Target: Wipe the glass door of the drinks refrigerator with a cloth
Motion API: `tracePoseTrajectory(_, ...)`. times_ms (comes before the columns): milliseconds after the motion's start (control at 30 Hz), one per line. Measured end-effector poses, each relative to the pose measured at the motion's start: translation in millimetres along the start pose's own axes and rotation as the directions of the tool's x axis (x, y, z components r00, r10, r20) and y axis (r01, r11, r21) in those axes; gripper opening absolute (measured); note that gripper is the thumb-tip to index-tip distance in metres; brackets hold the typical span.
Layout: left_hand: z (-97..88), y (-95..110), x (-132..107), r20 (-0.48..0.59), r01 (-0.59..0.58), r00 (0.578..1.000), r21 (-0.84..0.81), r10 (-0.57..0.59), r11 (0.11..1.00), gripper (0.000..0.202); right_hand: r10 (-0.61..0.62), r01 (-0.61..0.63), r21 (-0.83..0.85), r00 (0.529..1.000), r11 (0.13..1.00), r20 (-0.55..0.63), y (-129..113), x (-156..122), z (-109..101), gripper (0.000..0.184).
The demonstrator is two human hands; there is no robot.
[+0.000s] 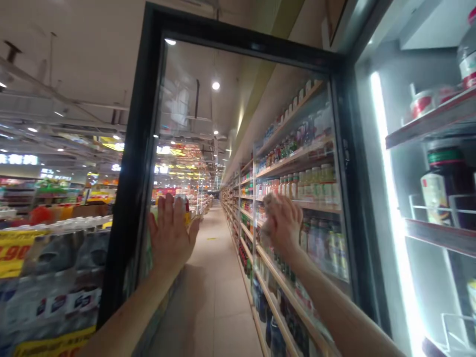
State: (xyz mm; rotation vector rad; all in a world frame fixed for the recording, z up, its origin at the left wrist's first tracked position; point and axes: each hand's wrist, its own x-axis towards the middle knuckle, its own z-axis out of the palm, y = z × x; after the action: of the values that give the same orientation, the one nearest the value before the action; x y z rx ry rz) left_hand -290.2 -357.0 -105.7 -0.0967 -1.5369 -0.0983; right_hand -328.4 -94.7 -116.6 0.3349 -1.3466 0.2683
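A glass refrigerator door with a black frame [130, 163] stands swung open in front of me. My left hand [171, 230] lies flat against the left part of the glass, fingers stretched out and holding nothing. Farther right, my right hand [286, 223] presses a crumpled pale cloth [270, 210] to the pane, with its fingers bent over it. The cloth is partly hidden by the hand and a little blurred. Shelves of bottles and the aisle show through the glass between and behind both hands.
The open cooler is on the right, with a lit strip [390, 198] and shelves [439, 235] of bottles, a dark bottle [449, 183] among them. At left, packs of bottled water [67, 282] are stacked behind yellow price signs [17, 253]. A tiled aisle floor [215, 277] runs ahead.
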Motion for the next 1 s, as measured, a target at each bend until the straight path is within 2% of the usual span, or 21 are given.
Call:
tracePoseTrajectory(33, -0.3, -1, 0, -0.003, -0.003, 1.0, -0.002, 0.003, 1.0, 0.064, -0.144, 0.142, 0.03, 0.986, 0.989, 0.085, -17, -17, 0, 0.036)
tracePoseTrajectory(100, -0.8, -5, -4, 0.002, -0.027, 1.0, -0.001, 0.027, 1.0, 0.063, -0.402, 0.383, 0.129, 0.894, 0.915, 0.197, -30, -47, -4, 0.043)
tracePoseTrajectory(167, -1.2, -9, -18, 0.023, -0.064, 0.998, 0.007, 0.063, 0.998, 0.062, -0.491, 0.47, 0.14, 0.836, 0.871, 0.245, -7, -59, -13, 0.047)
tracePoseTrajectory(200, -1.1, -11, -30, 0.038, -0.09, 0.995, 0.012, 0.09, 0.996, 0.062, -0.42, 0.414, 0.077, 0.873, 0.907, 0.247, 17, -57, -18, 0.048)
tracePoseTrajectory(233, -0.8, -13, -43, 0.055, -0.123, 0.991, 0.016, 0.122, 0.992, 0.063, -0.229, 0.242, -0.03, 0.947, 0.97, 0.223, 43, -51, -23, 0.049)
tracePoseTrajectory(267, -0.3, -13, -57, 0.068, -0.152, 0.986, 0.02, 0.15, 0.988, 0.064, 0.002, 0.017, -0.128, 0.989, 0.992, 0.148, 68, -40, -26, 0.05)
tracePoseTrajectory(300, 0.5, -14, -70, 0.077, -0.174, 0.982, 0.024, 0.172, 0.984, 0.066, 0.214, -0.204, -0.182, 0.976, 0.962, 0.038, 86, -29, -27, 0.051)
tracePoseTrajectory(333, 1.5, -13, -82, 0.081, -0.189, 0.979, 0.029, 0.187, 0.981, 0.068, 0.343, -0.341, -0.194, 0.939, 0.92, -0.027, 96, -18, -25, 0.052)
tracePoseTrajectory(367, 2.8, -13, -92, 0.083, -0.197, 0.977, 0.031, 0.194, 0.98, 0.069, 0.4, -0.402, -0.187, 0.915, 0.896, -0.052, 93, -11, -22, 0.053)
tracePoseTrajectory(400, 4.2, -12, -99, 0.079, -0.196, 0.978, 0.032, 0.193, 0.98, 0.07, 0.385, -0.384, -0.17, 0.922, 0.907, -0.032, 80, -8, -18, 0.053)
tracePoseTrajectory(500, 8.8, -13, -104, 0.064, -0.194, 0.979, 0.014, 0.193, 0.981, 0.069, 0.025, -0.019, -0.047, 0.99, 0.999, 0.137, -2, -26, 1, 0.051)
tracePoseTrajectory(533, 10.1, -14, -103, 0.059, -0.201, 0.978, 0.008, 0.2, 0.98, 0.068, -0.141, 0.139, 0.026, 0.976, 0.99, 0.168, -28, -37, 7, 0.051)
tracePoseTrajectory(567, 11.1, -14, -102, 0.05, -0.204, 0.978, 0.007, 0.203, 0.979, 0.067, -0.299, 0.285, 0.098, 0.931, 0.954, 0.21, -48, -47, 11, 0.05)
tracePoseTrajectory(633, 12.0, -16, -100, 0.032, -0.206, 0.978, 0.02, 0.205, 0.978, 0.065, -0.437, 0.411, 0.158, 0.873, 0.898, 0.217, -55, -58, 12, 0.047)
tracePoseTrajectory(700, 11.3, -15, -100, 0.03, -0.208, 0.978, 0.042, 0.207, 0.977, 0.065, -0.313, 0.307, 0.062, 0.934, 0.95, 0.171, -25, -54, 4, 0.045)
tracePoseTrajectory(767, 9.9, -13, -101, 0.048, -0.207, 0.978, 0.067, 0.204, 0.976, 0.066, -0.001, 0.008, -0.106, 0.998, 0.994, 0.06, 18, -43, -4, 0.047)
tracePoseTrajectory(833, 9.0, -11, -102, 0.066, -0.205, 0.978, 0.091, 0.2, 0.975, 0.066, 0.276, -0.281, -0.174, 0.96, 0.944, -0.054, 44, -35, -7, 0.051)
tracePoseTrajectory(867, 8.8, -10, -102, 0.069, -0.202, 0.978, 0.098, 0.196, 0.974, 0.066, 0.324, -0.331, -0.181, 0.944, 0.926, -0.065, 44, -35, -6, 0.053)
tracePoseTrajectory(900, 8.7, -10, -102, 0.07, -0.2, 0.979, 0.105, 0.193, 0.974, 0.065, 0.302, -0.305, -0.171, 0.952, 0.937, -0.042, 36, -39, -5, 0.054)
tracePoseTrajectory(933, 8.4, -9, -102, 0.069, -0.2, 0.979, 0.11, 0.194, 0.974, 0.064, 0.205, -0.2, -0.143, 0.979, 0.969, 0.019, 23, -46, -4, 0.054)
tracePoseTrajectory(1000, 7.1, -9, -102, 0.075, -0.194, 0.98, 0.112, 0.186, 0.975, 0.062, -0.122, 0.124, -0.004, 0.982, 0.992, 0.147, -7, -63, -3, 0.053)
